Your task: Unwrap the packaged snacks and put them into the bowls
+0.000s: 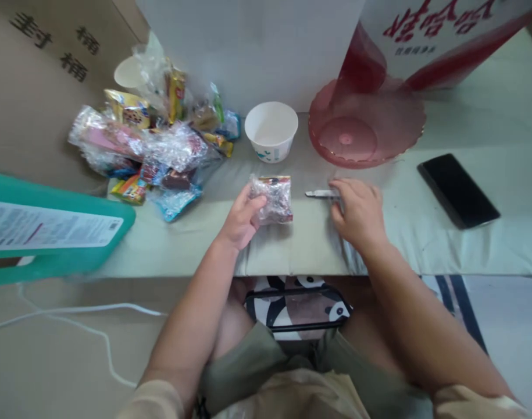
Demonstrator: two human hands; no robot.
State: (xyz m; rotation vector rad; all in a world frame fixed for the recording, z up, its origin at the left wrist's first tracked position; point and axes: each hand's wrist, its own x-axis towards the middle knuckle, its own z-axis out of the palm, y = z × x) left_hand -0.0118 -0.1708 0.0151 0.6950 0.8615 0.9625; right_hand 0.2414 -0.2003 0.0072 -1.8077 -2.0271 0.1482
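My left hand [240, 220] grips a small snack packet [274, 201] in crinkled clear plastic, its thumb across the near side. To the right, my right hand [357, 209] has its thumb and fingers closed at the end of a slim utility knife [321, 194]. The knife's narrow tip points left towards the packet, with a gap between them. Part of the knife is hidden by the fingers. Just beyond the packet stands a white paper bowl [272, 131]. A translucent pink bowl [348, 139] with a wavy rim is behind my right hand.
A heap of wrapped snacks [170, 151] lies at the left against cardboard boxes [30, 105]. A green jug [65, 262] lies nearer. A black phone [460, 189] rests on the cloth-covered table [518, 244] at right. Large boxes [257, 46] form the back edge.
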